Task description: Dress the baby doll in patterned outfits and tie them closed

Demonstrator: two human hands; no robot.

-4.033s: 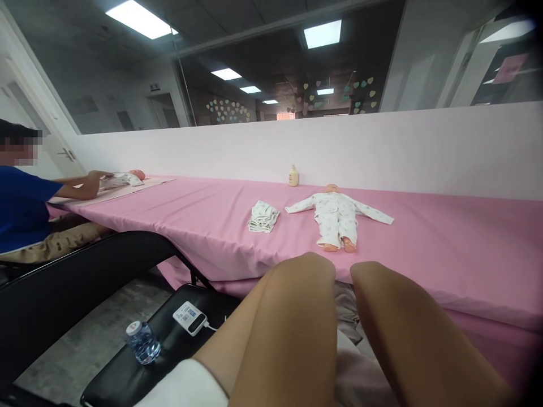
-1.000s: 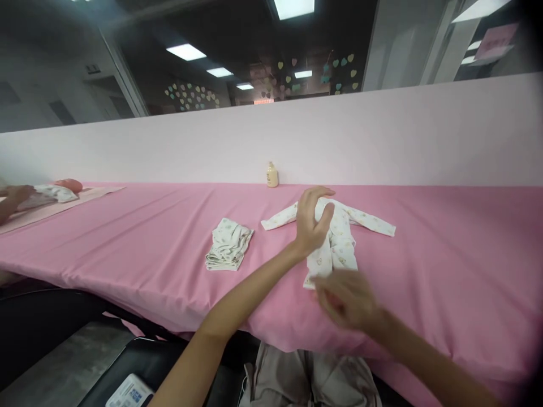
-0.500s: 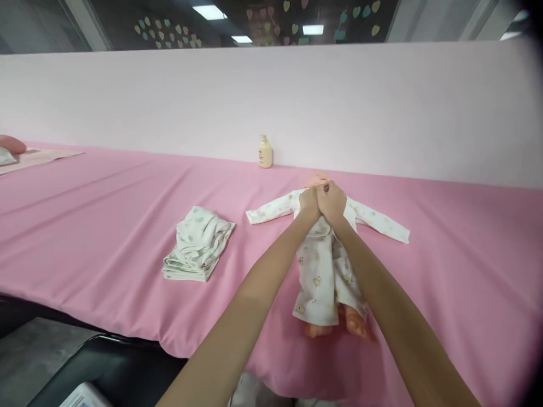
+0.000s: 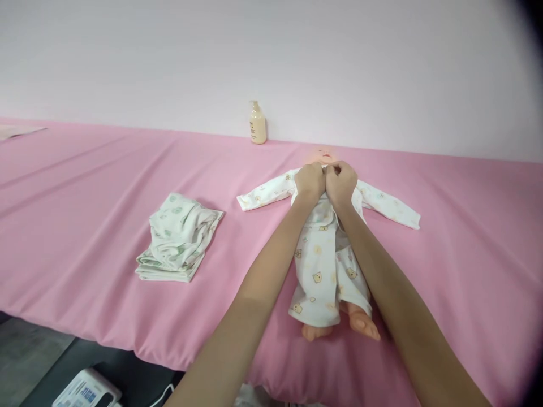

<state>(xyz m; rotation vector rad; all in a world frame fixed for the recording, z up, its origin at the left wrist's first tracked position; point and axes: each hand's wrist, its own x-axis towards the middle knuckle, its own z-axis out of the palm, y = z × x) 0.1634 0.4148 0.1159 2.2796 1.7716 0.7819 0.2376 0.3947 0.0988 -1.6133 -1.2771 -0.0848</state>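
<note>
A baby doll (image 4: 321, 154) lies on its back on the pink-covered table, its feet toward me. It wears white baby clothes (image 4: 316, 277) with a small yellow animal print, and both sleeves spread out sideways. My left hand (image 4: 310, 181) is closed at the neckline, its fingers on the cloth. Right beside it, my right hand (image 4: 341, 183) pinches the neckline from the other side. Just above my hands, part of the doll's face shows. My fingertips and the fastening between them are mostly hidden.
A folded stack of white and green printed cloth (image 4: 178, 237) lies to the left. Against the white wall (image 4: 169, 68) stands a cream pump bottle (image 4: 258, 124). A white device (image 4: 87, 389) rests on a black surface below the pink table cover's (image 4: 85, 226) front edge.
The view has tilted down and come closer. My hands have moved slightly apart at the neckline, and more of the doll's face shows above them.
</note>
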